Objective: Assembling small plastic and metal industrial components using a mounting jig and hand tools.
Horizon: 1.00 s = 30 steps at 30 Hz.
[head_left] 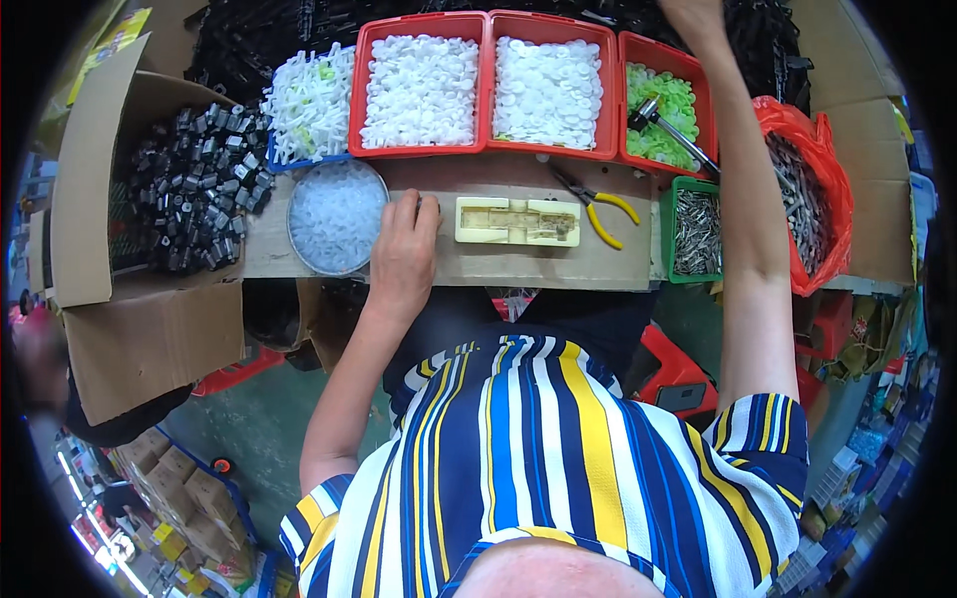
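My left hand (pixel 407 239) rests on the work table between a round metal tin (pixel 291 239) of translucent plastic pieces and a cream block-shaped fixture (pixel 518 240). Its fingers are curled down together; a small dark bit shows at the fingertips, too little to name. At the far edge, my right hand (pixel 691 12) reaches over the red tray of green pieces to a heap of black plastic parts (pixel 274 25). The picture's rim cuts off its fingers. Yellow-handled pliers (pixel 610 214) lie right of the fixture.
Red trays (pixel 485 140) of white pieces line the back. A hammer (pixel 670 130) lies across the green pieces (pixel 658 90). Right stand a green bin (pixel 670 239) of screws and a red bag (pixel 842 214) of metal rods. A carton (pixel 85 199) of black blocks stands left.
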Tool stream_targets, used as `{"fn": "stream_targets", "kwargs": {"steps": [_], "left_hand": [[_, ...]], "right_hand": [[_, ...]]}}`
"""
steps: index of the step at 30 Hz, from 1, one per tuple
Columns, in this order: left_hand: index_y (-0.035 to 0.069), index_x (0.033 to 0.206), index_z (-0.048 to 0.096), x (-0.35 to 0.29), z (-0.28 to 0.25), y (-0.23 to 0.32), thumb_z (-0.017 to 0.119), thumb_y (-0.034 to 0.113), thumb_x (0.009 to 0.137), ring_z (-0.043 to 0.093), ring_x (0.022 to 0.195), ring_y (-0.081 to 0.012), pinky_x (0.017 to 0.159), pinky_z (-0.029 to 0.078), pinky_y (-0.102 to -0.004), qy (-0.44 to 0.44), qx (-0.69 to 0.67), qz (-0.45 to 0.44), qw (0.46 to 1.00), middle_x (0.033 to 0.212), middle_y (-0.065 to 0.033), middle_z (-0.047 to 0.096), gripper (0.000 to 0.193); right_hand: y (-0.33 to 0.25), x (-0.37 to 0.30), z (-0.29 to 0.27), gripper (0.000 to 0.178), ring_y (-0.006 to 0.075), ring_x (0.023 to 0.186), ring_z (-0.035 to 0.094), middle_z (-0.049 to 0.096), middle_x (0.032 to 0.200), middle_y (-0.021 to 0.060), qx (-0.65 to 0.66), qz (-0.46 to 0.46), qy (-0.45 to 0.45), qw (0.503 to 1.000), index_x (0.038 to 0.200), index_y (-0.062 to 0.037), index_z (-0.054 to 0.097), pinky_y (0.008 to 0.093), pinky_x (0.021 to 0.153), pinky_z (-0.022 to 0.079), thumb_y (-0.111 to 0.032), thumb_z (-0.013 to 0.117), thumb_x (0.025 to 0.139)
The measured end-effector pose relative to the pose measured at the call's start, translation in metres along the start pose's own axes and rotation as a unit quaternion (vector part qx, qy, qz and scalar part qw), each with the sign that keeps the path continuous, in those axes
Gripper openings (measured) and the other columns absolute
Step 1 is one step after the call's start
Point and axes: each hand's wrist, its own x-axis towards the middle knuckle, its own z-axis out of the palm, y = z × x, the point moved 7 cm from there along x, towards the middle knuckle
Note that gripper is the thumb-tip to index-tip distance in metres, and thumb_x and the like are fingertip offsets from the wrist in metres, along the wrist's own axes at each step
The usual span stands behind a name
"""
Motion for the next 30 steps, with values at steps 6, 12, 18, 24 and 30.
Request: {"fn": "stream_targets", "kwargs": {"steps": [6, 12, 18, 24, 30], "left_hand": [[-0.003, 0.116, 0.055, 0.0, -0.003, -0.014, 0.061, 0.002, 0.087, 0.054, 0.102, -0.0368, 0.083, 0.051, -0.0426, 0.026, 0.007, -0.007, 1.0, 0.117, -0.0206, 0.056, 0.03], [-0.002, 0.109, 0.062, 0.003, -0.022, -0.007, 0.069, 0.002, 0.083, 0.06, 0.094, -0.0357, 0.081, 0.05, -0.0407, 0.063, -0.056, -0.013, 0.996, 0.104, -0.0179, 0.061, 0.027], [-0.002, 0.109, 0.067, 0.008, -0.019, -0.002, 0.066, 0.007, 0.092, 0.064, 0.078, -0.0211, 0.072, 0.05, -0.0296, 0.045, -0.331, -0.159, 0.929, 0.094, -0.0115, 0.069, 0.019], [0.0, 0.113, 0.067, -0.001, 0.019, -0.01, 0.065, 0.017, 0.097, 0.067, 0.079, -0.0126, 0.068, 0.05, -0.0228, -0.027, -0.631, -0.315, 0.709, 0.097, -0.0081, 0.071, 0.024], [-0.001, 0.113, 0.063, -0.006, 0.025, -0.011, 0.064, 0.016, 0.097, 0.069, 0.081, -0.0158, 0.068, 0.051, -0.0229, -0.027, -0.741, -0.351, 0.572, 0.097, -0.0107, 0.071, 0.023]], "right_hand": [[-0.012, -0.053, -0.036, 0.008, 0.0138, 0.075, 0.063, 0.066, 0.089, 0.0038, 0.194, 0.102, -0.029, 0.975, 0.098, 0.0, 0.066, 0.026, 0.068, 0.05, -0.006, 0.066, 0.093], [-0.076, -0.198, -0.018, 0.007, 0.0044, 0.073, 0.058, 0.065, 0.085, -0.0013, 0.265, 0.298, -0.111, 0.91, 0.095, -0.002, 0.067, 0.0196, 0.064, 0.047, -0.006, 0.07, 0.09], [-0.093, -0.264, 0.003, 0.008, 0.0085, 0.078, 0.06, 0.067, 0.086, 0.0026, 0.22, 0.32, -0.116, 0.914, 0.093, -0.0006, 0.066, 0.0249, 0.068, 0.046, -0.003, 0.07, 0.086], [-0.123, -0.249, 0.008, 0.008, 0.0273, 0.08, 0.057, 0.06, 0.082, 0.0106, 0.143, 0.207, -0.157, 0.955, 0.087, -0.0001, 0.062, 0.0368, 0.071, 0.046, -0.001, 0.069, 0.082], [-0.127, -0.247, 0.009, 0.008, 0.029, 0.083, 0.057, 0.057, 0.086, 0.0092, 0.082, 0.11, -0.174, 0.975, 0.087, -0.0025, 0.062, 0.0391, 0.071, 0.044, -0.002, 0.068, 0.082]]}}
